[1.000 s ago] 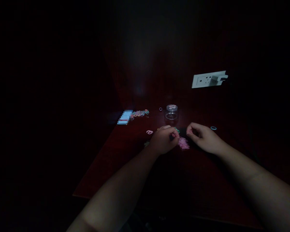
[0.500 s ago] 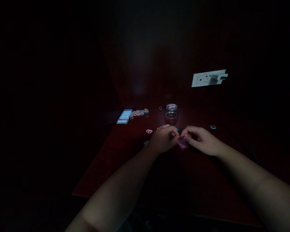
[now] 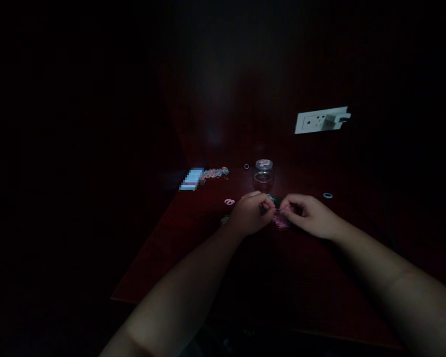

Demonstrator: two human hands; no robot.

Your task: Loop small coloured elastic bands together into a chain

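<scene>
My left hand (image 3: 250, 213) and my right hand (image 3: 307, 215) meet fingertip to fingertip above the table, both pinched closed. Between them runs a thin pale hair tie (image 3: 277, 209), its ends hidden in the fingers. Just below the fingertips lies a bunch of pink hair ties (image 3: 281, 221). Green hair ties (image 3: 271, 198) show behind my left fingers. Partly covered by my left wrist are some pale yellowish hair ties (image 3: 225, 218), and pink ones (image 3: 229, 202) lie to the left of that hand.
A clear lidded jar (image 3: 263, 172) stands beyond my hands. Farther left are a pile of mixed hair ties (image 3: 215, 173) and a lit phone (image 3: 192, 179). A blue hair tie (image 3: 327, 196) lies right, a small ring (image 3: 246, 166) behind. The wall holds a socket (image 3: 321, 120) with a plug.
My right fingertips have shifted very slightly, and a bit more of the strand shows between the hands. Everything else stays in place.
</scene>
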